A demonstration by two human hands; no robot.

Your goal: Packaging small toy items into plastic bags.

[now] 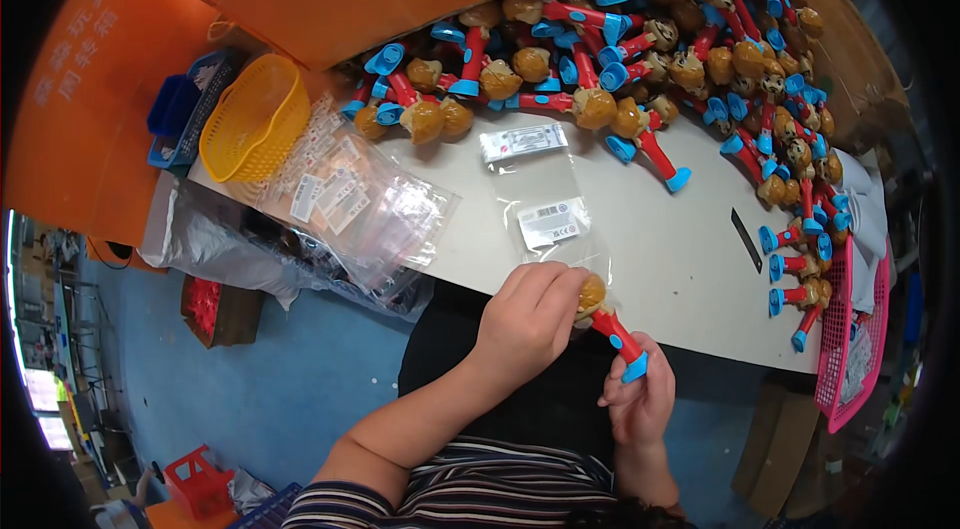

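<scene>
Figures (687, 69) heap beyond a clear bag (530, 191), left grip (528, 319) and right grip (645, 399) pinching 1 toy (615, 331).

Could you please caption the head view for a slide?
Left hand and right hand handle a toy figure at a table heaped with similar figures.

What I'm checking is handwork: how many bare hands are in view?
2: left hand at the brown head of a red-and-blue toy figure, right hand at its blue foot.
</scene>
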